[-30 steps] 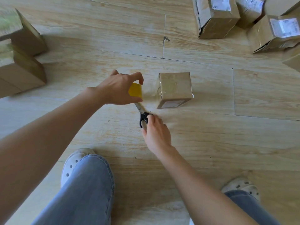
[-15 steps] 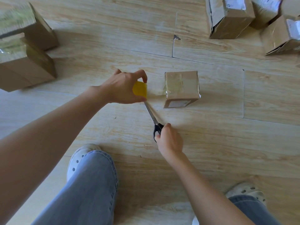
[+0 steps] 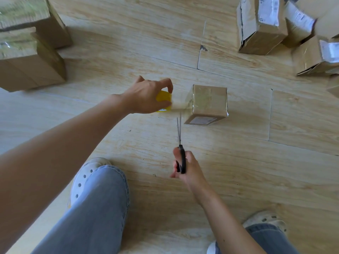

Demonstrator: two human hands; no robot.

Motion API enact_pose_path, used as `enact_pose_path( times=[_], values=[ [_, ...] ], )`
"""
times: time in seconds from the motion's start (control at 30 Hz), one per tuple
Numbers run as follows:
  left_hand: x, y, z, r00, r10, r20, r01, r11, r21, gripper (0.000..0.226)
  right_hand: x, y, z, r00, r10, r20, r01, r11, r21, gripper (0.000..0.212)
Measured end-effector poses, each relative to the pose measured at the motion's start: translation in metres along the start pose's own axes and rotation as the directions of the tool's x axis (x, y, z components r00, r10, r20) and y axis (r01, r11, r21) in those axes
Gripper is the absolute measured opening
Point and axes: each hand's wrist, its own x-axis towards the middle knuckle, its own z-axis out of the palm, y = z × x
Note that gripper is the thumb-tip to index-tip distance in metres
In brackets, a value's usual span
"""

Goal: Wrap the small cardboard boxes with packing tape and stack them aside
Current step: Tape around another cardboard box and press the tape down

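On floor: L hand (image 3: 146, 97) grip pinches tape roll (image 3: 163, 99); R hand (image 3: 190, 167) clasps scissors (image 3: 180, 143) by box (image 3: 209, 104).

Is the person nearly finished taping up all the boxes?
Not nearly. Two boxes at the left look shiny with tape and sit together, so those seem done. Now the left hand holds the yellow tape roll, its strip stretched to the middle box, while the right hand brings scissors toward it. Several boxes at the top right appear to be waiting.
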Motion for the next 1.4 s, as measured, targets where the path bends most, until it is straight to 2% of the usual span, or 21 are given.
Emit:
enact_pose_path(
  times=[0.07, 0.2, 0.37, 0.63, 0.9, 1.03, 1.13, 1.27, 1.4],
  values=[
    [0.001, 0.000, 0.000, 1.000, 0.013, 0.007, -0.013, 1.000, -0.001, 0.030, 0.002, -0.013, 0.002, 0.999, -0.050, -0.021, 0.052, 0.995, 0.086, 0.094],
    [0.003, 0.000, 0.001, 1.000, 0.015, 0.011, -0.015, 1.000, -0.001, 0.030, 0.006, -0.037, 0.009, 0.995, -0.100, 0.000, 0.098, 0.983, 0.155, 0.074],
    [0.002, 0.003, 0.002, 1.000, 0.016, 0.016, -0.015, 1.000, -0.007, 0.030, 0.009, -0.045, 0.011, 0.987, -0.141, -0.078, 0.151, 0.978, 0.146, 0.074],
    [0.001, 0.002, 0.004, 1.000, 0.002, 0.002, -0.002, 1.000, 0.014, 0.035, 0.014, -0.036, 0.008, 0.970, -0.167, -0.177, 0.182, 0.981, 0.071, 0.036],
    [0.002, -0.002, 0.015, 0.999, 0.009, 0.036, -0.013, 0.994, 0.112, 0.036, 0.016, -0.024, 0.010, 0.938, -0.229, -0.262, 0.242, 0.970, 0.018, 0.036],
    [0.003, -0.004, 0.014, 1.000, 0.020, 0.000, -0.020, 0.982, 0.187, 0.030, 0.019, -0.020, 0.009, 0.922, -0.235, -0.307, 0.249, 0.969, 0.005, 0.035],
    [0.004, -0.004, 0.012, 0.998, -0.040, -0.051, 0.046, 0.992, 0.119, 0.020, 0.021, -0.019, 0.003, 0.898, -0.241, -0.368, 0.254, 0.967, -0.014, 0.038],
    [0.014, 0.007, 0.012, 0.982, -0.174, -0.067, 0.179, 0.980, 0.085, 0.061, 0.025, -0.014, -0.004, 0.863, -0.314, -0.395, 0.237, 0.944, -0.232, 0.041],
    [0.031, 0.019, 0.009, 0.972, -0.222, -0.075, 0.232, 0.959, 0.163, 0.080, 0.030, -0.007, -0.008, 0.870, -0.317, -0.377, 0.144, 0.895, -0.422, 0.045]
  ],
)
